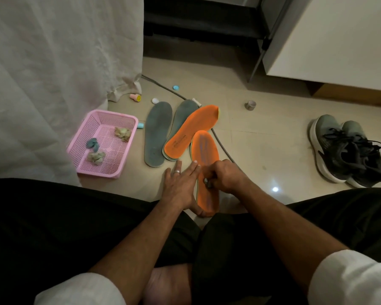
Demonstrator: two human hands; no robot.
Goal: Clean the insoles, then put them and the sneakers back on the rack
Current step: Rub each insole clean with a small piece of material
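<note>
Cleaning looks to be in its middle stretch, judged by how things lie on the pale tiled floor point(262, 150). A flat orange foam insole with faint grey streaks along its length point(206, 155) lies straight ahead of the seated person, heel end near their bare foot, and both hands are on it: the left hand point(180, 186), with a ring on one finger, has its fingers straight and spread, pressing the insole's left edge down, while the right hand point(223, 176) has its fingers curled round a small dark wad of something point(207, 182) held against the insole's surface; what that wad is made of I cannot tell. Just beyond, a second orange foam insole point(191, 133) lies slanted over one of two grey-green insoles point(157, 134), the three touching or overlapping in a fan. Whether these three are already cleaned cannot be read from here, though a pink plastic mesh basket point(103, 170) at the left holds several crumpled wads point(96, 157), which suggests used wipes. A pair of grey-green sneakers with black laces and white soles point(343, 148) sits well apart at the right, without insoles as far as I can judge. Still ahead, by my reckoning: finishing this insole, refitting all of them, and returning the shoes to the rack, which I cannot make out with certainty in this view
</note>
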